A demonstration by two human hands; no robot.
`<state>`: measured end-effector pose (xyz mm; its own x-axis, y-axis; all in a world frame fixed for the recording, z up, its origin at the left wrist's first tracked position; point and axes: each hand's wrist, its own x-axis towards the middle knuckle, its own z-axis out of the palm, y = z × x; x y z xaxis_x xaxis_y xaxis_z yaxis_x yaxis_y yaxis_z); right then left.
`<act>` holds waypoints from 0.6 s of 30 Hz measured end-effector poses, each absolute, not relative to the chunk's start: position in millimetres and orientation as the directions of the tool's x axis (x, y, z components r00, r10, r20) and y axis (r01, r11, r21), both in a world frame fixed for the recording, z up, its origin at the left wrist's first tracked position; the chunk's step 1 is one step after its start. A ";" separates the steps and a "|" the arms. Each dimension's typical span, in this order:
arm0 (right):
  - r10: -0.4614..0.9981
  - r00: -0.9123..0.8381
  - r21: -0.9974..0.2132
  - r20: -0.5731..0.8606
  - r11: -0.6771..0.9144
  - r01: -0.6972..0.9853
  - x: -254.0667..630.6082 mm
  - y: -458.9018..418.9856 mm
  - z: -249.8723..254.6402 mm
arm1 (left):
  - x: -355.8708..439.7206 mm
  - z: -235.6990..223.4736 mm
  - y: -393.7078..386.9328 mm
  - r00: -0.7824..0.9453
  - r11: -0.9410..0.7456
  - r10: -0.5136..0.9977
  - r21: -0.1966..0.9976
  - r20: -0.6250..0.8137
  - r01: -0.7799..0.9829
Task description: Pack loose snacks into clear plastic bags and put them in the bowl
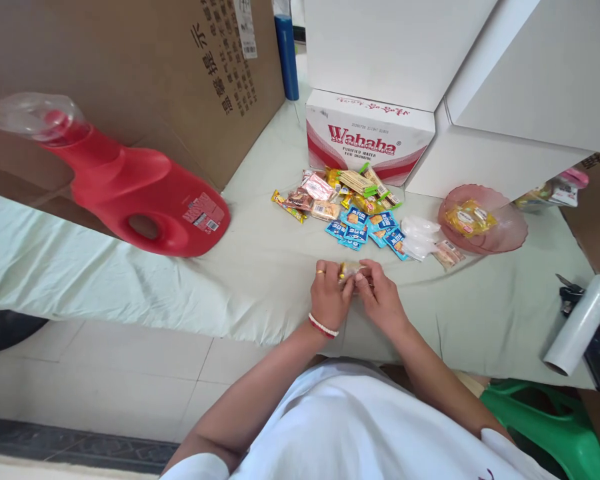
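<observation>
Near the table's front edge, my left hand (329,293) and my right hand (380,297) are both closed on one small wrapped snack (350,270). It has a clear and yellowish wrapper, partly hidden by my fingers. Just beyond my hands lie several blue snack packets (356,223). Behind them is a heap of other wrapped snacks (325,190), some brown, pink, yellow and green. To the right of the blue packets sit white translucent packages (420,235) and a small pinkish packet (449,254). A pink bowl (513,230) holds yellow-wrapped snacks (470,219).
A Wahaha carton (370,140) stands behind the heap, against white boxes (390,47). A big red jug (145,193) is at left before a brown carton (130,67). At right lie a plastic film roll (583,323) and a green stool (550,427) below.
</observation>
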<state>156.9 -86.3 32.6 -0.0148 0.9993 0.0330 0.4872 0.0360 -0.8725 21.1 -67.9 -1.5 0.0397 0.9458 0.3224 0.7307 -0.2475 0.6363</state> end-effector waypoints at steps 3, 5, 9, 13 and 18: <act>0.994 -0.009 -0.963 -0.106 -0.100 0.250 166.3 -106.1 36.2 | 35.3 4.1 -91.8 0.204 -0.480 0.844 0.531 0.495 0.698; 0.983 -0.023 -0.974 -0.182 -0.177 0.138 175.1 -117.4 29.6 | 43.6 4.2 -103.5 0.315 -0.596 0.788 0.527 0.528 0.607; 0.966 -0.048 -0.966 -0.256 -0.258 -0.034 187.4 -134.7 9.5 | 48.7 0.3 -111.8 0.362 -0.601 0.790 0.741 0.495 0.299; 0.969 0.031 -0.968 -0.246 -0.248 0.039 209.6 -137.3 11.0 | 28.0 2.0 -113.9 0.356 -0.445 0.865 0.868 0.353 0.220; 0.855 0.498 -0.914 0.142 -0.079 0.397 332.6 -93.1 53.2 | -46.0 -2.3 -111.4 0.231 -0.404 0.915 0.768 0.332 0.496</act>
<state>332.6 -93.1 53.2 0.4981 0.8554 0.1421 0.3972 -0.0795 -0.9143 -46.0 -111.4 -2.3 0.2311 0.9146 0.3319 0.4961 -0.4042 0.7685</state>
